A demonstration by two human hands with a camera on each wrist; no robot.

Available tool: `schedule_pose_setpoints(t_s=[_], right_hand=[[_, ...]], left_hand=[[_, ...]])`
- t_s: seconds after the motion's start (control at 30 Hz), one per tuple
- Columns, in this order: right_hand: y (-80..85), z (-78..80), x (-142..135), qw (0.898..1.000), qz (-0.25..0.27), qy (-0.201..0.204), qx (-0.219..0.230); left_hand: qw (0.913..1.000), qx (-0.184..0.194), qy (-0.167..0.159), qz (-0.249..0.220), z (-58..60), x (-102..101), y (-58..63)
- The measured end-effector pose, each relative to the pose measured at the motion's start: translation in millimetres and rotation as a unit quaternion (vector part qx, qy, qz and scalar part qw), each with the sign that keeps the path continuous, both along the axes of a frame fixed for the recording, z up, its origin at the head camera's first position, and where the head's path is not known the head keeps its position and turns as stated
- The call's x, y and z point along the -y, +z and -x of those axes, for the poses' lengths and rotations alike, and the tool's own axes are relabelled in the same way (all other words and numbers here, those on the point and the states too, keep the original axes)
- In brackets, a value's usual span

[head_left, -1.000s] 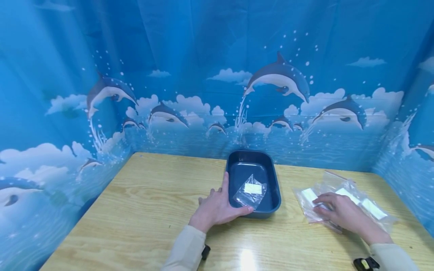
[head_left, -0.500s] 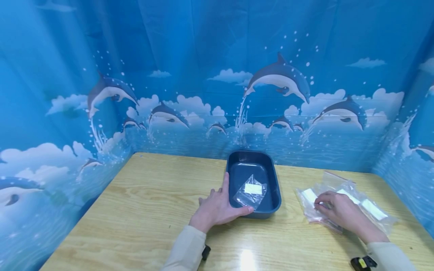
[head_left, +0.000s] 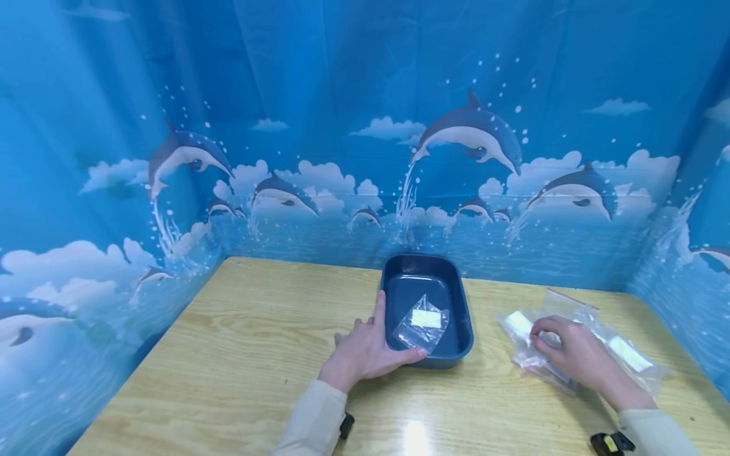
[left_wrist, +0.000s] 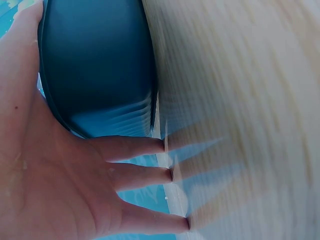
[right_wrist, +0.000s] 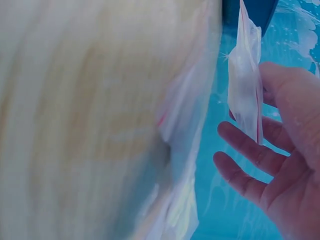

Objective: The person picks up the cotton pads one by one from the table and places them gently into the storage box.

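Note:
In the head view, my left hand [head_left: 367, 351] rests against the near left corner of a dark blue tray [head_left: 469, 323]. Its thumb lies over the front rim, and the straight fingers run down beside the tray's wall to the table in the left wrist view. Inside the tray lies a clear zip bag [head_left: 426, 318] with a white label. My right hand [head_left: 582, 354] pinches another clear zip bag [right_wrist: 244, 75] between thumb and forefinger. That bag hangs raised at one side in the right wrist view, a red strip along its edge. The other fingers are spread.
Several more zip bags [head_left: 630, 354] with white labels lie overlapping on the wooden table [head_left: 239, 354] under and beyond my right hand. A blue dolphin-print curtain [head_left: 342, 126] surrounds the table's back and sides. The tray stands near the table's back edge.
My right fingers have drawn together on a zip bag, and its left edge has shifted right and tilted up off the pile. My left hand and the tray have stayed put.

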State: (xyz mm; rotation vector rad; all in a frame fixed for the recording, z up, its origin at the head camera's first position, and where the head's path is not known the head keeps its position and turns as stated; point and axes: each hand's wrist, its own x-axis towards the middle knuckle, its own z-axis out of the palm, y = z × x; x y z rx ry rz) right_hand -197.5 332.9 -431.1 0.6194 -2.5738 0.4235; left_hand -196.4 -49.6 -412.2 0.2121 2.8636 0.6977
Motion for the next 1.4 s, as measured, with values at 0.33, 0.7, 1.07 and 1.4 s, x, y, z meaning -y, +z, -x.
schedule_pose_setpoints(t_s=[0.33,0.7,1.07,1.4], right_hand=[[17.5,4.7,11.5,1.0,0.016,0.012,-0.004],[39.7,11.6,38.5,0.999,0.024,-0.011,0.02],[53.9,19.1,64.2,0.999,0.04,0.007,0.012],[58.6,30.3,87.2,0.998,0.052,0.037,0.01]], left_hand=[[1.0,-0.001,0.0,-0.004,-0.5,0.3,-1.0],[1.0,0.001,0.001,-0.007,0.9,0.1,-0.6],[1.0,-0.005,-0.003,-0.005,-0.1,0.9,-1.4],[1.0,-0.004,-0.005,-0.002,0.2,0.8,-0.5]])
